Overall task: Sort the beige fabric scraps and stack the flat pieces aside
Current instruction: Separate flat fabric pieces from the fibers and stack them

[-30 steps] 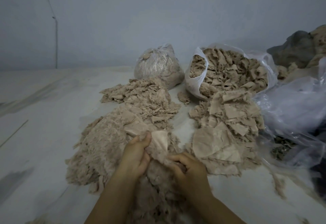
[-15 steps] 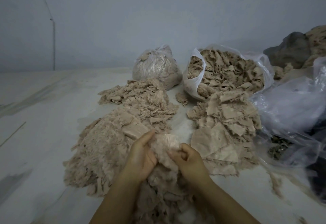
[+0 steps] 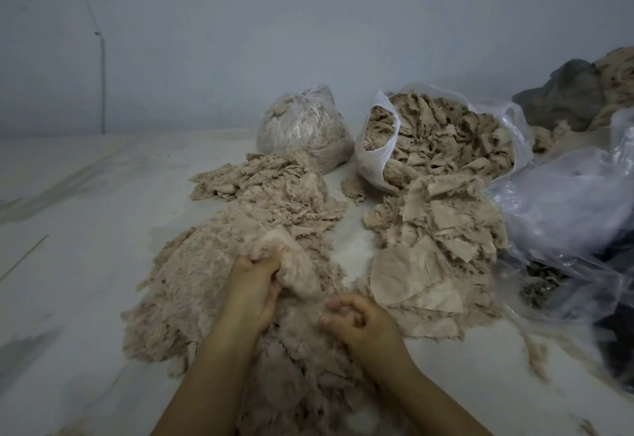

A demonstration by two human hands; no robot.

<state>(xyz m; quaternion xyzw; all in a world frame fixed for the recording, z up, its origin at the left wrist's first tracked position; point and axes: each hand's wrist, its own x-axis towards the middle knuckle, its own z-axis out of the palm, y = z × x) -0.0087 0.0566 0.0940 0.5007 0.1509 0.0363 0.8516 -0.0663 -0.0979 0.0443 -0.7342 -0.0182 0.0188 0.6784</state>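
I am looking down from the head camera at a pale surface, which I take to be the floor (image 3: 85, 264), strewn with beige fabric scraps. A broad heap of shredded scraps (image 3: 192, 284) runs from the bottom centre up and to the left, fluffy and frayed. The left hand (image 3: 254, 284) sits on this heap with its fingers (image 3: 274, 257) curled round a crumpled clump of scrap fabric (image 3: 298, 274), the thumb side tucked under a flatter, pinker piece at the top of the clump. The right hand (image 3: 360, 322) rests just beside it on the same heap, its fingers loosely curled inward; I cannot tell whether they pinch any threads or hold nothing.

To the right, apart from the heap across a strip of bare floor, lies the stack of flat pieces (image 3: 429, 260), larger smooth cuts overlapping one another. Behind that stack an open white plastic bag (image 3: 377, 147) leans toward me, full of more scraps. To its left stands a tied clear bag (image 3: 302, 130), also stuffed with beige material. At the far right edge, crumpled clear plastic sheeting (image 3: 566, 202) lies bunched beside the flat stack, with dark grey cloth (image 3: 566, 92) and more beige material behind it. A plain bluish wall (image 3: 308, 23) fills the background.
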